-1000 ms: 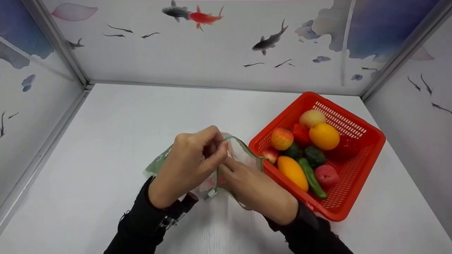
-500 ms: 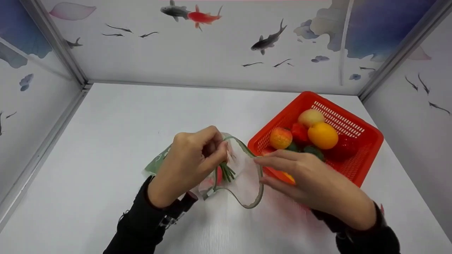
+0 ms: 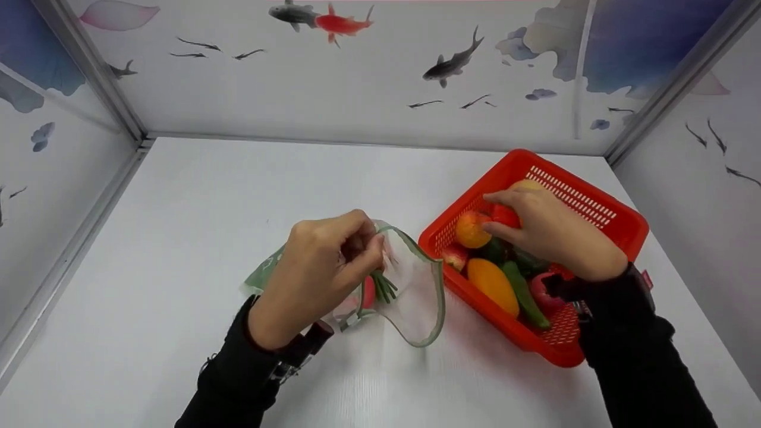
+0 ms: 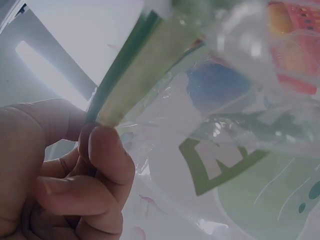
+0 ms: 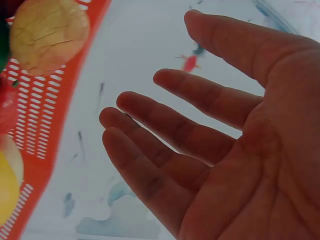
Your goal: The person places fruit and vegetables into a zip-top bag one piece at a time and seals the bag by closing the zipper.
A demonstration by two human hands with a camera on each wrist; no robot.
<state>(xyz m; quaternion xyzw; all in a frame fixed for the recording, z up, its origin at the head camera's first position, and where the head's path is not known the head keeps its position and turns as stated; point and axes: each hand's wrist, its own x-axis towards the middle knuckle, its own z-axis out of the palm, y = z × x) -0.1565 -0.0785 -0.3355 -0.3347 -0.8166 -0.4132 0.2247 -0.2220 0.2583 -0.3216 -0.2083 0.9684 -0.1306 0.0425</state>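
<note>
In the head view my left hand (image 3: 321,267) pinches the green-edged rim of a see-through bag (image 3: 419,300) between thumb and fingers. The bag's mouth gapes toward the right. Green stems (image 3: 385,286) and part of a red thing (image 3: 368,291) show inside it. My right hand (image 3: 553,229) is over the red basket (image 3: 637,235), its thumb and fingers apart beside an orange-red fruit (image 3: 471,230) and a red one (image 3: 505,215). The right wrist view shows the fingers extended and the palm holding nothing.
Inside the basket lie a yellow mango-shaped fruit (image 3: 492,286), a long green pepper (image 3: 526,296), a pink peach-like fruit (image 3: 542,290) and a pale yellow fruit (image 3: 528,185). White printed walls (image 3: 357,95) bound the white table (image 3: 196,196) at back and sides.
My right hand has come out of the bag and moved right and up, over the basket. The stems in the bag have come into view. My left hand keeps its grip on the rim.
</note>
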